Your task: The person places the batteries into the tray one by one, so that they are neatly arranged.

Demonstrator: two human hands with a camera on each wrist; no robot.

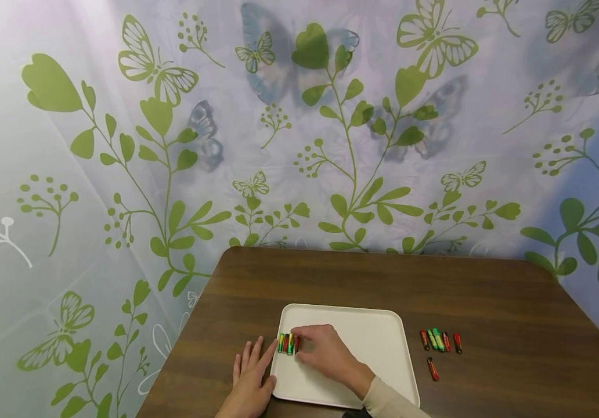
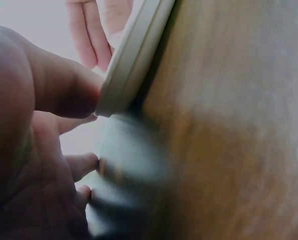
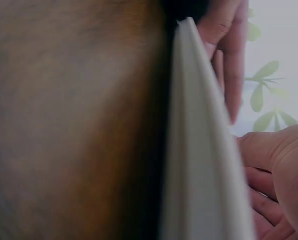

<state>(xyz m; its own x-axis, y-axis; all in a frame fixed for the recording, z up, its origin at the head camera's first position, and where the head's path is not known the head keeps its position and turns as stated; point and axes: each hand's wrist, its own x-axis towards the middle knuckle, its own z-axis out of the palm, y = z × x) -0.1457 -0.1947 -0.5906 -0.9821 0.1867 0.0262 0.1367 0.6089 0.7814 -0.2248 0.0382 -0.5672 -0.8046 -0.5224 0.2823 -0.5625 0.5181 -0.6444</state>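
My right hand (image 1: 328, 351) is over the left part of a cream tray (image 1: 372, 337), its thumb and index finger at the two ends of a dark red battery (image 1: 297, 345), pinching it. Side by side to the left of that one lie a green-and-yellow battery (image 1: 291, 344), a red battery (image 1: 285, 343) and another green battery (image 1: 281, 342), close to the tray's left rim. My left hand (image 1: 251, 377) rests with straight, spread fingers at the tray's left edge, its thumb against the rim in the left wrist view. The tray's side hides the batteries from both wrist views.
On the brown wooden table (image 1: 362, 278), right of the tray, lies a loose row of batteries, with a green battery (image 1: 437, 339) among red ones. One red battery (image 1: 432, 368) lies nearer me. A patterned curtain (image 1: 331, 145) hangs behind the table's far edge.
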